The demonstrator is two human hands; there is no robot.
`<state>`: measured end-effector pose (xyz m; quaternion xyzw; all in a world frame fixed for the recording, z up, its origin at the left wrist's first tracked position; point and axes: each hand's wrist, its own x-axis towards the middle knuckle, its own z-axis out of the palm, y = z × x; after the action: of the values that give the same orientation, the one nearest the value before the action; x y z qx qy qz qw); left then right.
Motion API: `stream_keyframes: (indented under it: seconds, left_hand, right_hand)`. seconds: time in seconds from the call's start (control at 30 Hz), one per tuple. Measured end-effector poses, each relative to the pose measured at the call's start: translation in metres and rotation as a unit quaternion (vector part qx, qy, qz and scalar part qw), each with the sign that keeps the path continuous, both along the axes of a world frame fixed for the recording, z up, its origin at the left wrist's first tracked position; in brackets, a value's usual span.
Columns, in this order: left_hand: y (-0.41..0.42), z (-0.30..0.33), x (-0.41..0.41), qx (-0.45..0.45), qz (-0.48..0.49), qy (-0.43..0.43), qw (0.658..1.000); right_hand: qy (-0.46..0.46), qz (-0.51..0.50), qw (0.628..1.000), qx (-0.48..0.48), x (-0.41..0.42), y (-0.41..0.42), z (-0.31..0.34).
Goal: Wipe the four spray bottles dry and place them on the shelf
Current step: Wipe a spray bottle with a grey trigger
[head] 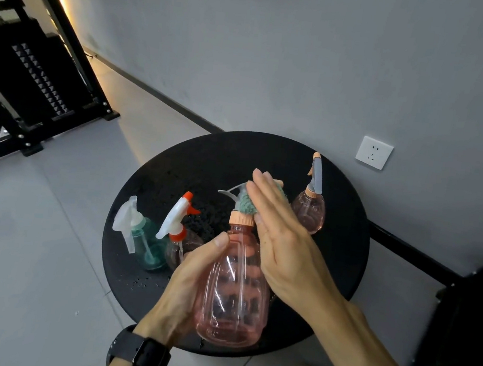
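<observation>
My left hand [183, 290] grips a large clear pink spray bottle [234, 290] by its body, holding it upright above the round black table [228, 157]. With straight fingers, my right hand [276, 235] presses a teal cloth [247, 204] against the bottle's grey spray head. A small pink bottle [309, 211] with a grey and orange sprayer stands at the table's right. At the left, a teal bottle [146, 244] with a white trigger and a clear bottle [179, 245] with a white and orange trigger stand side by side.
Water drops speckle the table's top. A black metal shelf frame [43, 91] stands at the left on the grey tiled floor. Behind the table rises a grey wall with a white socket [374, 152]. Dark furniture [472, 314] stands at the right.
</observation>
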<state>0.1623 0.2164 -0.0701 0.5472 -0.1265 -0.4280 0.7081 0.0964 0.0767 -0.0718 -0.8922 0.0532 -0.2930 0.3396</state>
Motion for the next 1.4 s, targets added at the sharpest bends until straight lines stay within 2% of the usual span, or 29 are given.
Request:
stream_keyframes:
  seconds: [0.23, 0.4, 0.47, 0.6, 0.73, 0.9, 1.2, 1.4]
  left_hand:
    - [0.0, -0.002, -0.002, 0.02, -0.051, -0.038, 0.998]
    - [-0.004, -0.001, -0.004, 0.036, -0.048, -0.017, 0.998]
    - [-0.006, -0.002, -0.006, 0.03, -0.034, 0.002, 0.999]
    - [-0.006, -0.009, -0.007, 0.025, 0.01, -0.019, 0.999]
    - [-0.005, -0.007, -0.002, 0.015, 0.039, -0.018, 0.999]
    - [-0.005, -0.011, 0.002, 0.043, 0.049, -0.058, 0.996]
    - [-0.004, -0.008, 0.007, 0.035, 0.073, -0.098, 0.992]
    - [-0.004, -0.009, 0.005, 0.058, 0.04, -0.133, 0.989]
  right_hand:
    - [-0.012, -0.053, 0.998, 0.03, -0.001, -0.008, 0.0]
    - [0.007, -0.032, 0.999, 0.02, 0.001, -0.004, 0.0]
    - [0.019, -0.015, 1.0, 0.014, 0.002, 0.001, -0.001]
    - [0.017, 0.025, 0.999, 0.029, 0.001, 0.011, -0.001]
    - [-0.017, -0.046, 0.995, 0.087, 0.002, 0.012, 0.002]
    - [0.022, -0.066, 0.986, 0.153, -0.001, 0.014, 0.009]
    - [0.096, -0.063, 0.986, 0.12, -0.002, 0.018, -0.001]
    - [0.095, -0.086, 0.981, 0.148, -0.001, 0.015, 0.003]
